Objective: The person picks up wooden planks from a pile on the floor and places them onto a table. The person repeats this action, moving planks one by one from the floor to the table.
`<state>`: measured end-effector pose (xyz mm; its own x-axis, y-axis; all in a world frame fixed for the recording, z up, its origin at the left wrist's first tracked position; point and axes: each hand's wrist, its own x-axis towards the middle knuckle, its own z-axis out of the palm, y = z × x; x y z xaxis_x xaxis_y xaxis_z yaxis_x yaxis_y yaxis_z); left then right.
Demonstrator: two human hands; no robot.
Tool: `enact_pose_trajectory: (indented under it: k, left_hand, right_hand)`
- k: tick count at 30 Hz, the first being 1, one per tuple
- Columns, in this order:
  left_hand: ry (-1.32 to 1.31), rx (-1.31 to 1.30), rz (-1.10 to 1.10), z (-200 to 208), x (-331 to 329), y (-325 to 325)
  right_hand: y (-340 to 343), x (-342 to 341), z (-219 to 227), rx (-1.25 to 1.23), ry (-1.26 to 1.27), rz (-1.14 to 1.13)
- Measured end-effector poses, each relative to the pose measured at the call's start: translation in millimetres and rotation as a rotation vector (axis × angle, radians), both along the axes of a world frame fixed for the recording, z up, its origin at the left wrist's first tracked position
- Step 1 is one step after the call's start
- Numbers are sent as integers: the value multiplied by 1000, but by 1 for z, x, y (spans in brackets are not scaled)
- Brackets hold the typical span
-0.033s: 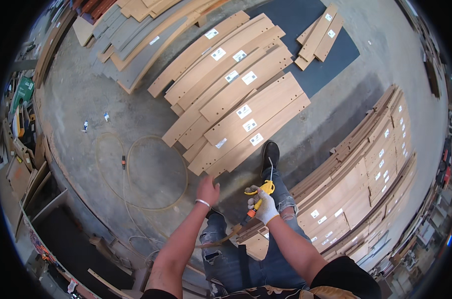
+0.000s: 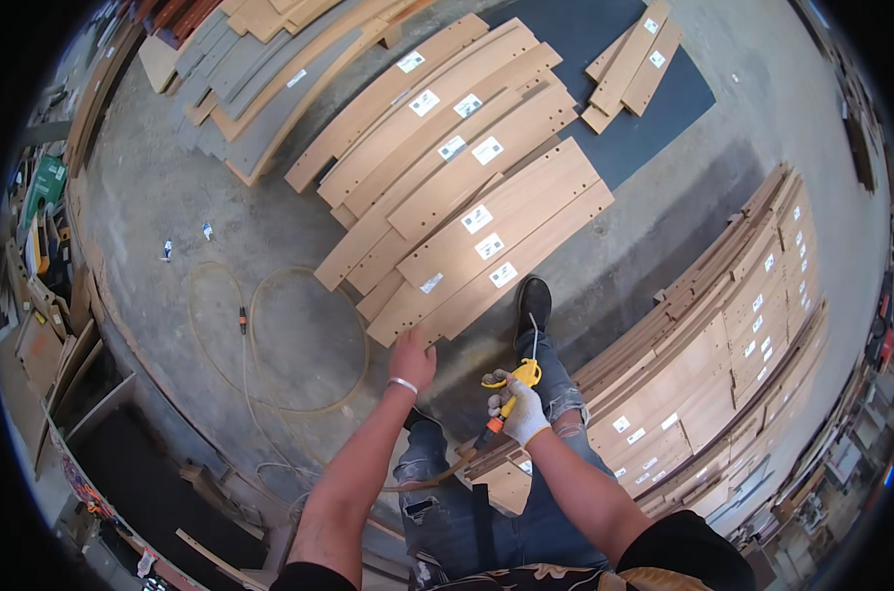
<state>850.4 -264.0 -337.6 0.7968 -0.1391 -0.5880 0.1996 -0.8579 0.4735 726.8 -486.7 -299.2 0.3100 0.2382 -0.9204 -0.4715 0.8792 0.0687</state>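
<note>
My bare left hand [image 2: 414, 361], with a white band at the wrist, is at the near end of a light wooden board [image 2: 466, 297]. Its fingers close over that end; their tips are partly hidden. In a white work glove, my right hand [image 2: 526, 412] is shut on a yellow air blow gun [image 2: 527, 374]. The gun's thin metal nozzle points forward, over my leg. An orange coupling [image 2: 492, 426] joins it to a yellowish air hose [image 2: 417, 485]. The board lies with several similar ones, overlapping in a slanting row, with white labels and drilled holes.
Tall stacks of labelled boards [image 2: 693, 394] stand at my right. A dark sheet [image 2: 636, 148] on the floor carries a few short boards [image 2: 629, 64]. Grey-topped panels [image 2: 260, 98] lie far left. Loops of hose [image 2: 254, 320] cross the floor near my left foot; my right shoe [image 2: 534, 303] is by the boards.
My left hand has moved slightly forward, onto the near end of the board. My right hand keeps its hold on the blow gun almost unmoved.
</note>
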Motion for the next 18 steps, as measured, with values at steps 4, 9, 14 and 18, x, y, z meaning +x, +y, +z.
enact_pose_trajectory:
  k: [4,9,14,18]
  left_hand:
    - [-334,170,-203,-60,135,-107]
    - [-166,451,-118,-95,173,-151]
    - [25,493,88,-92,104,-148]
    - [-96,590,62,-100,41,-110]
  right_hand:
    - [-31,33,1,-66,-61,164]
    - [-46,50,10,-139,-18,211]
    - [-45,51,10,-150,48,340]
    - [-38,48,8,-148,-8,340]
